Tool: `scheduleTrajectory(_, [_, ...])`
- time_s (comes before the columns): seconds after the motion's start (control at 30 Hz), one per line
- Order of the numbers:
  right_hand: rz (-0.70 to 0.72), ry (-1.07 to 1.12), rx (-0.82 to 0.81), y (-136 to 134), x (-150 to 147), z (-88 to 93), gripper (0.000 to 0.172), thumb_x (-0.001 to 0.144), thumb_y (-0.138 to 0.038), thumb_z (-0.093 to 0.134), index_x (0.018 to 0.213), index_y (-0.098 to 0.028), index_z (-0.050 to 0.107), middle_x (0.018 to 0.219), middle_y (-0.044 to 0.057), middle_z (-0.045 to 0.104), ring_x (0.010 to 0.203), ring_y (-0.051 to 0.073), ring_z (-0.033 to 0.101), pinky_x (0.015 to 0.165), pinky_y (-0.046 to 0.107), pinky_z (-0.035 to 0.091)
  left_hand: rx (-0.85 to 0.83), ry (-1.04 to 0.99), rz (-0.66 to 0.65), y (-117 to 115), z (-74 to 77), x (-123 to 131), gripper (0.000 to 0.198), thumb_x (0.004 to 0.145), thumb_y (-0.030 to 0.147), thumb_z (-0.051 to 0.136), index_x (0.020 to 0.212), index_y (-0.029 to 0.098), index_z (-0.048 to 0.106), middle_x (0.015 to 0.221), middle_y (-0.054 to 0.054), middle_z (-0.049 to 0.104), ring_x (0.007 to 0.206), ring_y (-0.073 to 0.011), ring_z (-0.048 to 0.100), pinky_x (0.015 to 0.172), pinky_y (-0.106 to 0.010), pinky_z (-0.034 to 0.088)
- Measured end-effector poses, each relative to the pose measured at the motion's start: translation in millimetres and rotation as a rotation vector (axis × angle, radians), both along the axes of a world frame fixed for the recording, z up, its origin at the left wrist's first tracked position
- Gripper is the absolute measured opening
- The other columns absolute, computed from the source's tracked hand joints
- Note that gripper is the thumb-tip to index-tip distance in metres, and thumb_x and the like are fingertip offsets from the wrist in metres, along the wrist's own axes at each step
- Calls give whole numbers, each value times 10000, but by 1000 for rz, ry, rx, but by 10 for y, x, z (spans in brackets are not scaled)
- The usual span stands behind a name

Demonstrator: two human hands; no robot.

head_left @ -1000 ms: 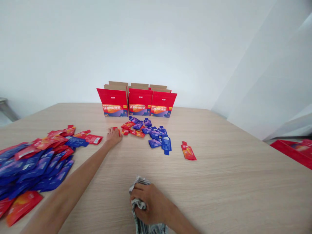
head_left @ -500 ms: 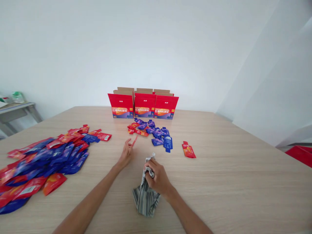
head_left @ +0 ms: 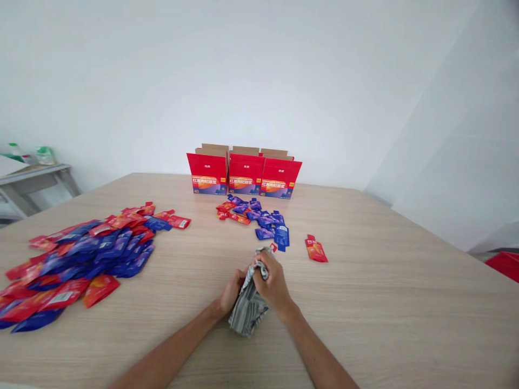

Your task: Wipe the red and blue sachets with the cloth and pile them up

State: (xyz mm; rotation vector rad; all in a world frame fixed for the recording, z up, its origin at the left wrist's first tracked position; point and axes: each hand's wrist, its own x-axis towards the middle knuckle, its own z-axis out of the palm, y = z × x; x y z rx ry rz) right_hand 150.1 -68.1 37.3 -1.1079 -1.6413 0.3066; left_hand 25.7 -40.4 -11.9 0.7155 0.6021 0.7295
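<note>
While the right hand is clenched on a striped cloth, the left hand meets the cloth's side with fingertips hidden, so its grip cannot be told, and a red pouch tip peeks out past the cloth's far end. Handling looks only partway along, since a big mixed heap of red and blue pouches lies at the left, against a smaller cluster before the printed cartons and one lone red pouch at the right. Those cartons stand flaps up, contents hidden.
</note>
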Motion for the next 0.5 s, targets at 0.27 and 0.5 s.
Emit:
scheduleTrajectory(0.27, [80, 7, -91, 11, 32, 24, 113, 772, -104, 456, 761, -204, 508, 731, -7, 516, 701, 153, 492, 655, 259, 361, -35, -31, 84, -13, 32, 49, 195, 668, 404, 610, 644, 210, 610, 632, -13, 627, 723, -229, 620, 748, -357, 506])
scheduleTrajectory(0.5, [345, -181, -208, -64, -183, -98, 152, 725, -61, 496, 781, -196, 534, 794, 0, 571, 742, 148, 525, 701, 253, 376, -43, -45, 311, 101, 69, -84, 158, 659, 343, 611, 586, 214, 559, 562, 2, 553, 619, -188, 579, 673, -322, 505])
